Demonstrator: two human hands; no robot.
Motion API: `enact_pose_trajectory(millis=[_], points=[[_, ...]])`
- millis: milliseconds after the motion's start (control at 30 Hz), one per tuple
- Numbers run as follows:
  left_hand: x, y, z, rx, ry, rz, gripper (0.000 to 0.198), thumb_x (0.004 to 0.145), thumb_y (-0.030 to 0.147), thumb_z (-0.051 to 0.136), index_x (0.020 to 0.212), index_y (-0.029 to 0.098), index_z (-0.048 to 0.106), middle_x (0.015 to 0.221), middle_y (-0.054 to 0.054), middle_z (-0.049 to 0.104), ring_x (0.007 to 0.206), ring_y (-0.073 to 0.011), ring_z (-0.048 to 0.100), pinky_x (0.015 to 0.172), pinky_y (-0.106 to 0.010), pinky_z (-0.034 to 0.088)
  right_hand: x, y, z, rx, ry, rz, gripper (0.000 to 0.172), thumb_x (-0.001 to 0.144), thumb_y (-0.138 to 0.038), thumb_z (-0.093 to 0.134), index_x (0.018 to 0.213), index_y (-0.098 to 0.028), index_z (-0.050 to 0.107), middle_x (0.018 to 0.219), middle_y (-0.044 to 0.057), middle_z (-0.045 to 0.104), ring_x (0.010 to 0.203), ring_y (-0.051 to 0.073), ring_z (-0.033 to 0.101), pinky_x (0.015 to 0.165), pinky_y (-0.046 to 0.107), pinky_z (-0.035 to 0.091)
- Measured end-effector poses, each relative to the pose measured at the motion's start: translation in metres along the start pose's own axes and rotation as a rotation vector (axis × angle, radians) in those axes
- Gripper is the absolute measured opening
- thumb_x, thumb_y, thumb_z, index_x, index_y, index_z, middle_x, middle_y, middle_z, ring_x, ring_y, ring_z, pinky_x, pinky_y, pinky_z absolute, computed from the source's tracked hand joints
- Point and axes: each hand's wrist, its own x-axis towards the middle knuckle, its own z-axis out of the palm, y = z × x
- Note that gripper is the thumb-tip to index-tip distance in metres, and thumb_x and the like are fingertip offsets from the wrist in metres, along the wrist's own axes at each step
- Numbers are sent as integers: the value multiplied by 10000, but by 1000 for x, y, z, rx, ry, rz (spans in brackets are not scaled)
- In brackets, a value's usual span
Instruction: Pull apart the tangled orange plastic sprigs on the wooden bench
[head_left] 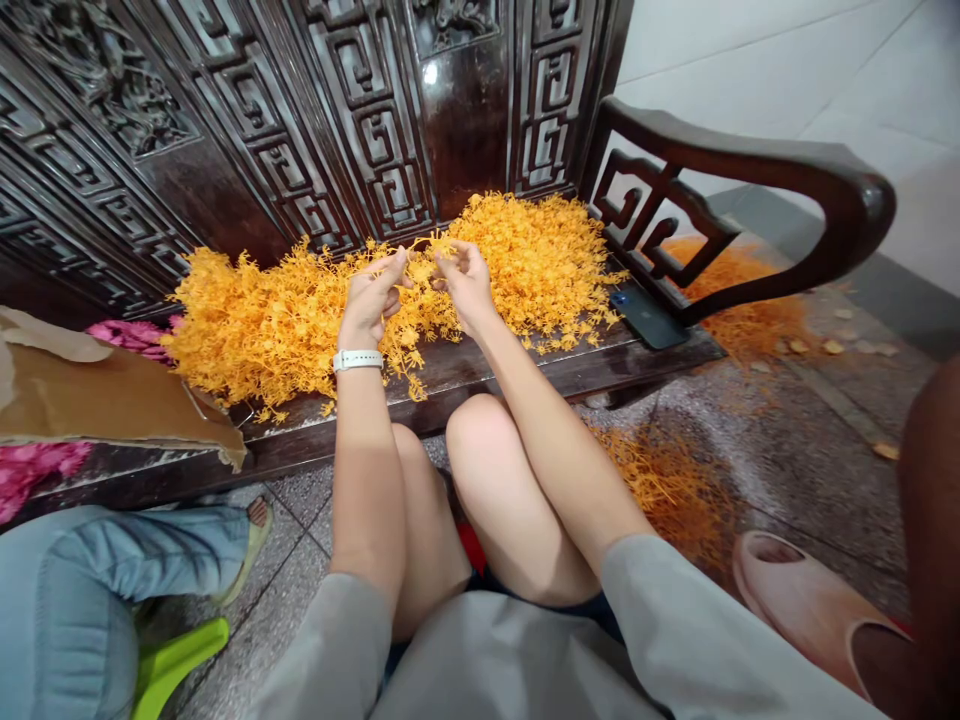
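Note:
Between my two hands runs a thin yellow artificial flower sprig [426, 243], above a long heap of the same sprigs [262, 310] on a dark wooden bench [442, 372]. My left hand [371, 298], with a white watch band [358, 359] at the wrist, pinches the sprig's left end between thumb and forefinger. At its other end my right hand [469, 285] has its fingers closed on it. Fine detail at the fingertips is too small to make out.
A dark phone [649, 316] lies by the bench's carved armrest [750, 165]. Left are a cardboard piece [97, 395] and pink material [45, 470]. Orange scraps [667, 490] cover the floor at right, near a pink slipper [806, 600]. A person's jeans-clad leg [150, 560] is at left.

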Motion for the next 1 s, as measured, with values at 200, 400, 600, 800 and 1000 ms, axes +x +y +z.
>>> enact_pose_trajectory(millis=[200,400,600,800,1000], points=[[5,-8,1,46,42,54,325,872,554,817,888,232,783,743,-10,718,390,-21,346,386,-226,251,3,-2,-10,199,-2,157,581,866,-768,670,1102,-253,543,1052,88,677,887,191,687,784,331,598],[5,-12,5,98,21,16,239,851,441,844,842,212,774,881,-63,812,476,-51,484,417,-185,294,-6,-12,-6,201,-110,254,663,841,-876,605,1008,-235,581,893,79,695,808,215,674,726,353,592],[0,-13,10,255,-163,-63,178,808,351,846,807,181,792,843,-89,796,608,-105,632,558,-214,445,-4,-5,2,83,-28,196,725,811,-920,584,1075,-248,647,765,13,611,652,151,566,606,269,474],[2,-15,10,300,-222,37,102,761,262,820,852,218,802,955,-37,782,864,-140,681,734,-241,495,-1,4,1,15,75,1,743,861,-957,429,921,-235,593,779,7,472,735,165,504,690,306,459],[1,-17,22,256,-317,70,369,742,517,912,849,187,788,818,-40,726,777,-138,638,730,-271,497,3,7,4,3,73,-85,651,914,-882,486,813,-238,482,789,3,378,775,169,469,715,298,451]])
